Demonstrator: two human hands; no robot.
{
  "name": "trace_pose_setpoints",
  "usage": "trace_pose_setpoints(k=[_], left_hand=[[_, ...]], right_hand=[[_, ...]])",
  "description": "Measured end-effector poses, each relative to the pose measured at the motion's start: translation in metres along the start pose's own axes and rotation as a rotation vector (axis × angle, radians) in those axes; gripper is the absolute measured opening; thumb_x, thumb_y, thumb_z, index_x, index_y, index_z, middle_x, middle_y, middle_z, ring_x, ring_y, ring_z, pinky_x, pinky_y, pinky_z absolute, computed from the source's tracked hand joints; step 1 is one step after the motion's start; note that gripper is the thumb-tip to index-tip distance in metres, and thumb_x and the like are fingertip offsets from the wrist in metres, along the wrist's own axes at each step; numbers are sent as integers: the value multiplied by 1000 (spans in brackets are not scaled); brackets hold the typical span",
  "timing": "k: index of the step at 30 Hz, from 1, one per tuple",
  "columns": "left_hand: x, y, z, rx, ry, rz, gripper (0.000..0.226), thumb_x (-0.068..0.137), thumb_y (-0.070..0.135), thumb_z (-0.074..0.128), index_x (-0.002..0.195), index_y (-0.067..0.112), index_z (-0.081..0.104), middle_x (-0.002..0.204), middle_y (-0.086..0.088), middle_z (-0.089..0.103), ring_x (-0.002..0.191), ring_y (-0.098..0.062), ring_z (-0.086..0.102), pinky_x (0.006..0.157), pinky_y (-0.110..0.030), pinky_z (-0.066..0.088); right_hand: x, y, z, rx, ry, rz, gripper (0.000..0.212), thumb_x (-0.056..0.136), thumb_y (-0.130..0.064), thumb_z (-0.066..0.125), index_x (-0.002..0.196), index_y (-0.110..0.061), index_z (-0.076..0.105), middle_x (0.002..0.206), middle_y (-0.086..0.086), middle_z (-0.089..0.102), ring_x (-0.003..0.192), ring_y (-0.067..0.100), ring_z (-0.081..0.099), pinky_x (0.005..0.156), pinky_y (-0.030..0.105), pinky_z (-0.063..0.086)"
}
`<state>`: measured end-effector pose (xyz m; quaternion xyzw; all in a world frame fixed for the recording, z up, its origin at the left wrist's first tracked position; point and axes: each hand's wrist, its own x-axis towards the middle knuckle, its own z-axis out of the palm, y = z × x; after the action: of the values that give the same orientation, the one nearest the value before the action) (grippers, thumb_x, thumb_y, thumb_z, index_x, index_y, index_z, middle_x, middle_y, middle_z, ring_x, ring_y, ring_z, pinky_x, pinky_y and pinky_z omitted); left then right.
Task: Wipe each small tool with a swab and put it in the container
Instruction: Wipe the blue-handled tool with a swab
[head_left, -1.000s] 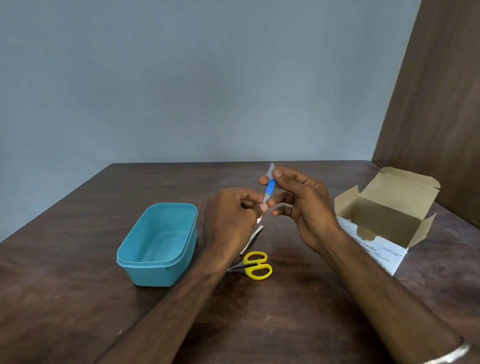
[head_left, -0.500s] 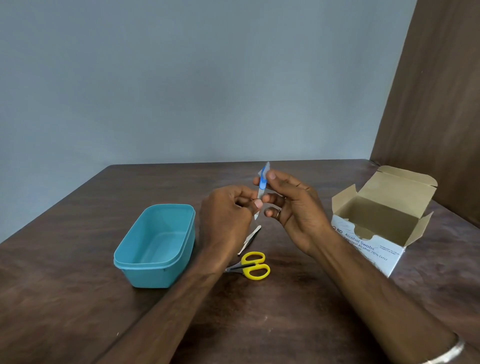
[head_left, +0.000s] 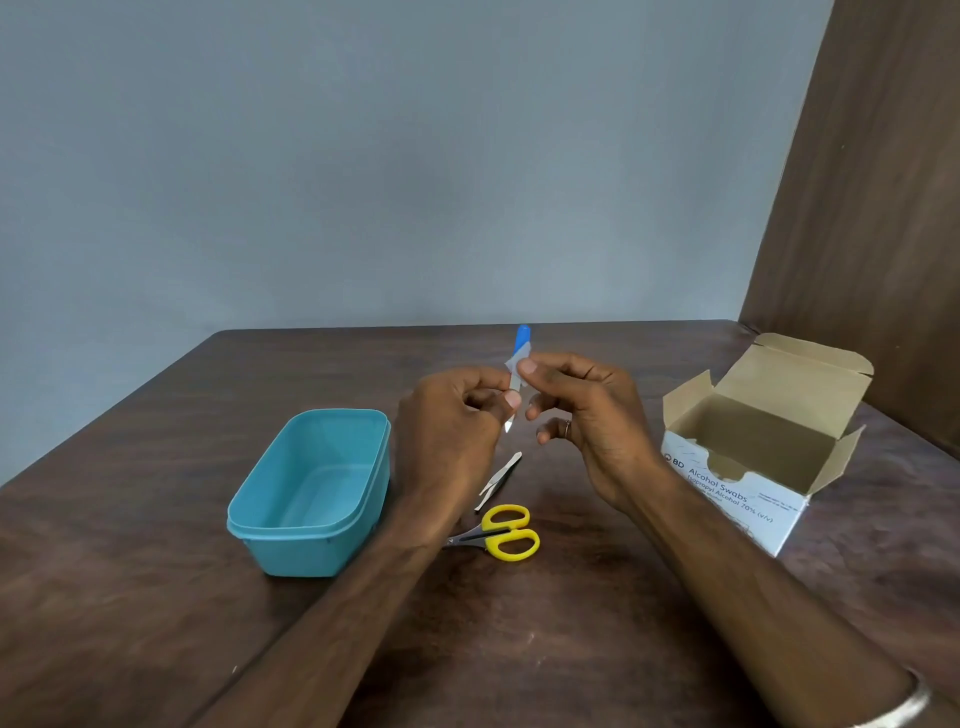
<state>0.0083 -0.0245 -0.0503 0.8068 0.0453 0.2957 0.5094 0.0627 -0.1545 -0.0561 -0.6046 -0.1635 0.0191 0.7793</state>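
Above the table's middle I hold a slim metal tool with a blue handle (head_left: 521, 338) nearly upright, blue end up. My left hand (head_left: 457, 431) pinches its lower metal part, whose tip pokes out below. My right hand (head_left: 582, 415) pinches a small pale swab (head_left: 517, 359) wrapped round the tool where metal meets handle. A teal plastic container (head_left: 311, 488) stands open and empty to the left. Metal tweezers (head_left: 500, 479) and yellow-handled scissors (head_left: 501, 532) lie on the table below my hands.
An open cardboard box (head_left: 753, 447) marked alcohol swabs sits at the right. A brown wooden panel (head_left: 883, 234) rises behind it. The dark wooden table (head_left: 156, 597) runs back to a grey wall.
The blue handle now sticks out higher above my right fingers, and the swab sits lower along the tool than a second ago. The view has shifted slightly.
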Motion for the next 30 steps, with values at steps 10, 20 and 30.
trace_pose_setpoints(k=[10, 20, 30], left_hand=[[-2, 5, -1, 27, -36, -14, 9, 86, 28, 71, 91, 31, 77, 69, 17, 69, 66, -2, 62, 65, -29, 53], [10, 7, -12, -480, 293, -46, 25, 82, 7, 76, 100, 22, 69, 67, 11, 63, 63, -6, 61, 54, -24, 54], [6, 5, -10, -365, 211, -15, 22, 83, 5, 73, 90, 25, 72, 78, 1, 72, 66, -14, 68, 58, -21, 56]], right_hand=[[6, -1, -6, 65, 100, -12, 15, 90, -20, 70, 100, -11, 77, 81, -2, 72, 59, 19, 56, 48, 30, 44], [5, -1, -8, -218, -83, -57, 11, 88, -11, 69, 81, -13, 77, 78, 7, 71, 58, 19, 55, 47, 28, 45], [2, 12, -4, -484, -261, -132, 1, 83, -21, 79, 83, -21, 79, 66, 4, 69, 57, 15, 59, 53, 31, 48]])
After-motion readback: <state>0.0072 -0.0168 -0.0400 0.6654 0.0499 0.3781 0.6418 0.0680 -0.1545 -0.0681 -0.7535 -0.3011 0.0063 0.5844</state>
